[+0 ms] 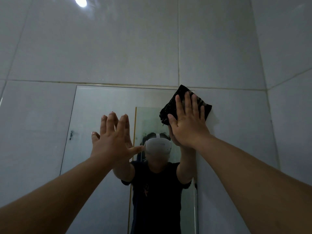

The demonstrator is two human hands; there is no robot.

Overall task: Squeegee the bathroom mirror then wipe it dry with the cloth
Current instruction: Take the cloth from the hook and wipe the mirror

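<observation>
The bathroom mirror (94, 115) hangs on a tiled wall, tall and frameless, and shows my reflection. My right hand (187, 122) lies flat on a dark folded cloth (170, 105), pressing it against the mirror's top right corner, where the cloth overlaps onto the wall tile. My left hand (113, 141) is held up with fingers spread, palm toward the glass at the mirror's middle, holding nothing. No squeegee is in view.
Pale glossy wall tiles (118, 48) surround the mirror, with a lamp's glare (81, 1) at the top. A side wall (290, 115) meets this wall in a corner at the right. A small metal clip (71, 134) sits at the mirror's left edge.
</observation>
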